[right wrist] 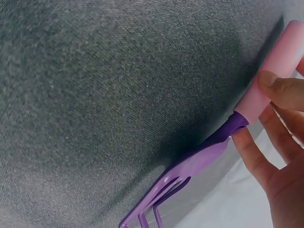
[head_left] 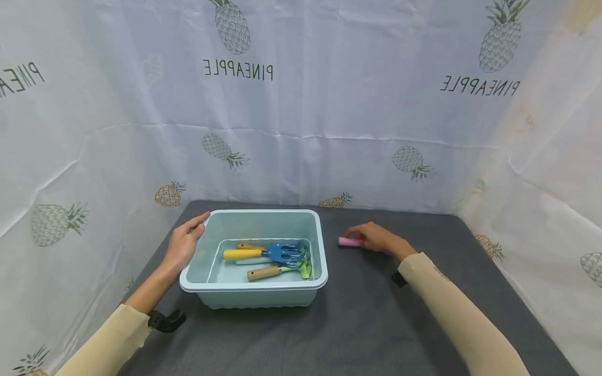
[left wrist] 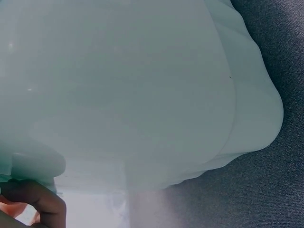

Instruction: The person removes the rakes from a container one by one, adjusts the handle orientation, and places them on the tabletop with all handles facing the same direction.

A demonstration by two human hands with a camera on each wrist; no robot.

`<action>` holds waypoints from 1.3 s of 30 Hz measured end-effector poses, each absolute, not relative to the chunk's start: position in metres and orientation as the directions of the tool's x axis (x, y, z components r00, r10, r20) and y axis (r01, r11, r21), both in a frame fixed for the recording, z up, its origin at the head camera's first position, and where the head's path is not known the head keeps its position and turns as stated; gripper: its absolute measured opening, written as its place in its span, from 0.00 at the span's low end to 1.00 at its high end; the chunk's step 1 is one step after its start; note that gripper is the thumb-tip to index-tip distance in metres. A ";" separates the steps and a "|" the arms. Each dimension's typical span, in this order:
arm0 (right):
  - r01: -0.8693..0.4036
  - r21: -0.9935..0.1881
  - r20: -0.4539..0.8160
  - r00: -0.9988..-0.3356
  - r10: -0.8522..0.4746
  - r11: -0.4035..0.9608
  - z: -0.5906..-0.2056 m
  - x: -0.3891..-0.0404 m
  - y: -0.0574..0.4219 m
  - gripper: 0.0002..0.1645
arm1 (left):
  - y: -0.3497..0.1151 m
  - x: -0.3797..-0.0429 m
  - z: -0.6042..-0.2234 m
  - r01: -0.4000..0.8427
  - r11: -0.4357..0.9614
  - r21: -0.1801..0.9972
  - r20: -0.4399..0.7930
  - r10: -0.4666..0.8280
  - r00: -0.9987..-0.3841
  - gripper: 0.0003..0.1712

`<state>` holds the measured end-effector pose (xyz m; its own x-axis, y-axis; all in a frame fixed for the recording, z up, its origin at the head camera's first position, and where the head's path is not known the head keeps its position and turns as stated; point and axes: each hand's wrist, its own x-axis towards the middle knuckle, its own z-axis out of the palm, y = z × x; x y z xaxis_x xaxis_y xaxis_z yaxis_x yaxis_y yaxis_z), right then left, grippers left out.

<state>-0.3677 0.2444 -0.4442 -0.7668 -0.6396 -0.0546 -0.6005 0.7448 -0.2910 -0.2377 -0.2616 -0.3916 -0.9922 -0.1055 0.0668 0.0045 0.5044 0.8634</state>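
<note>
Right hand (head_left: 374, 237) pinches a purple fork (right wrist: 204, 159) by its pink handle (right wrist: 280, 52), ideally firmly enough to prevent twisting, while the left hand (head_left: 181, 246) grips the tub (head_left: 256, 287) beside it.

Near the far left corner of the dark table (head_left: 282, 344), the left hand (head_left: 182, 245) grips a pale basin (head_left: 254, 286) — yellow- and wooden-handled tools (head_left: 263, 273) lie inside. Towards the far edge, right of the basin, the right hand (head_left: 377, 238) pinches a pink handle (head_left: 349, 242).

A pineapple-print curtain (head_left: 348, 104) (lettering (head_left: 238, 70) mirrored) hangs behind a dark tabletop (head_left: 362, 318).
</note>
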 end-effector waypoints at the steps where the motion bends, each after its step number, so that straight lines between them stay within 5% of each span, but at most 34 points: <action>1: -0.600 -0.290 -0.055 -0.767 -0.639 0.745 -0.445 -0.368 0.244 0.31 | -0.262 -0.238 -0.392 0.006 0.506 0.863 0.068 -0.105 -0.992 0.29; 39: -0.568 -0.372 -0.074 -0.770 -0.634 0.734 -0.449 -0.369 0.244 0.33 | -0.261 -0.238 -0.392 -0.007 0.512 0.859 0.058 -0.112 -0.992 0.29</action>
<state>-0.3686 0.2441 -0.4488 -0.7700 -0.6338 -0.0739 -0.5683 0.7338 -0.3724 -0.2384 -0.2606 -0.3917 -0.9920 -0.1116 0.0585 -0.0070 0.5124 0.8587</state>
